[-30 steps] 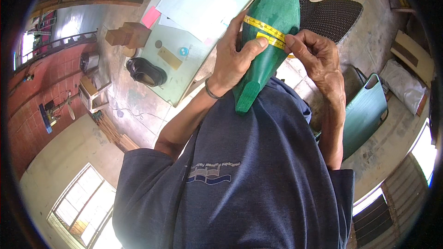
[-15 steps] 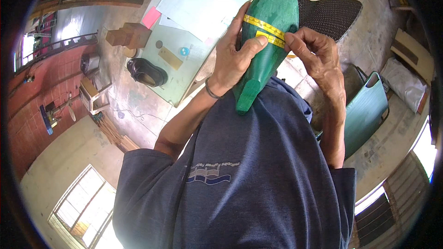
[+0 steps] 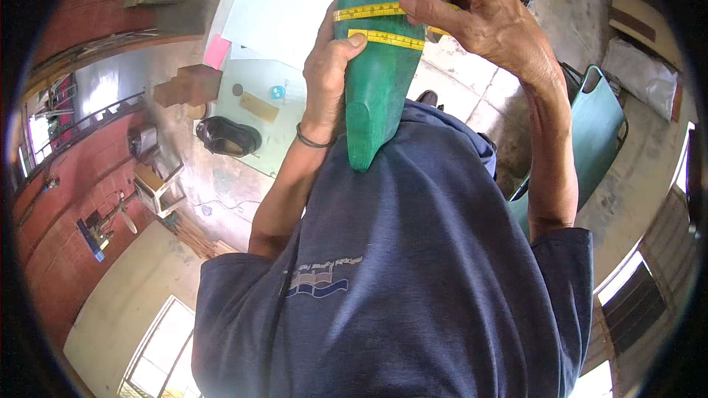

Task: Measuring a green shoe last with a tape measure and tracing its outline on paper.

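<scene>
Green shoe last (image 3: pixel 376 66) stands propped against your chest, heel end down on the blue shirt (image 3: pixel 413 265) and toe pointing up and away from you, so its long axis runs nearly straight up the view. Yellow measuring tape (image 3: pixel 383 23) crosses that axis at right angles, showing as 2 bands around the upper part of the last, 1 just above the other.

Your left hand (image 3: pixel 328 77) is the nearer of the 2 to the last's body: it closes around the left flank, thumb tip pressed on the lower band to pin it to the green surface. Your right hand (image 3: pixel 476 15) comes in from the right and above, forearm raised steeply, fingers curled closed and pinching the upper band where it leaves the right edge of the last. Both wrists bend inward toward the tape.

Beyond the last lie a pale green table (image 3: pixel 258 103) with a black shoe (image 3: pixel 225 136), a pink pad (image 3: pixel 217 51) and a white sheet (image 3: pixel 280 18). A teal chair (image 3: pixel 590 133) stands at your right.
</scene>
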`<state>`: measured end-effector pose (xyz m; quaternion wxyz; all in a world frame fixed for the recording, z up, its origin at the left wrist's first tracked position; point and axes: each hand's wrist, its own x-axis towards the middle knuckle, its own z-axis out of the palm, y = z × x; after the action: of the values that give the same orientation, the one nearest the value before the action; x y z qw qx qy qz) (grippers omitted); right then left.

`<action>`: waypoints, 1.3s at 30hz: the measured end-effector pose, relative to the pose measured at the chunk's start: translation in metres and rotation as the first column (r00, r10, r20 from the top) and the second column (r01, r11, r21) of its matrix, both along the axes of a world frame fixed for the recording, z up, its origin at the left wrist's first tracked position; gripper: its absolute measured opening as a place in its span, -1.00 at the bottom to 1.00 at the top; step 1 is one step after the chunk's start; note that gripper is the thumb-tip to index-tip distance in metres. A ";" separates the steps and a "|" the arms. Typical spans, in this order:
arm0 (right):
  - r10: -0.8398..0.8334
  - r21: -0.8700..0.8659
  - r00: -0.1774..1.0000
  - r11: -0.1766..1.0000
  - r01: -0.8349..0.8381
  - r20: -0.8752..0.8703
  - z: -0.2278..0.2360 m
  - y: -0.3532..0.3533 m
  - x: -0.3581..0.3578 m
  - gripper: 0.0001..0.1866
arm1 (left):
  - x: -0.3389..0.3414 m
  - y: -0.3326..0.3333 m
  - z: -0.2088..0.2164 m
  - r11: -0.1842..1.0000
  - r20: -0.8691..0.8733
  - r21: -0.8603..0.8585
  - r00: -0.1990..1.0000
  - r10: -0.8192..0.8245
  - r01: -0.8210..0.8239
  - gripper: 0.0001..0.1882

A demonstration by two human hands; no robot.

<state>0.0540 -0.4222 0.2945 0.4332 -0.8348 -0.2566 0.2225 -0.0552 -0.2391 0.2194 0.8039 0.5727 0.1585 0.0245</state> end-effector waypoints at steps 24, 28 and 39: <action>0.043 0.152 0.995 0.987 -0.058 0.095 -0.045 -0.018 -0.012 -0.77 | -0.007 0.008 0.000 0.985 -0.010 -0.175 1.000 0.001 -0.003 -0.29; -0.085 0.097 0.982 0.993 0.069 0.169 -0.065 -0.026 -0.026 -0.75 | -0.010 0.018 -0.008 0.977 -0.075 -0.212 0.997 0.015 -0.030 -0.29; -0.189 0.117 0.981 0.975 0.191 -0.034 -0.071 -0.027 -0.049 -0.67 | 0.005 0.022 -0.015 0.990 0.030 -0.118 0.997 -0.069 0.072 -0.29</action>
<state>0.0049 -0.4490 0.2230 0.5046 -0.8256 -0.1835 0.1739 -0.0502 -0.2172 0.2043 0.8389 0.5288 0.1289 -0.0063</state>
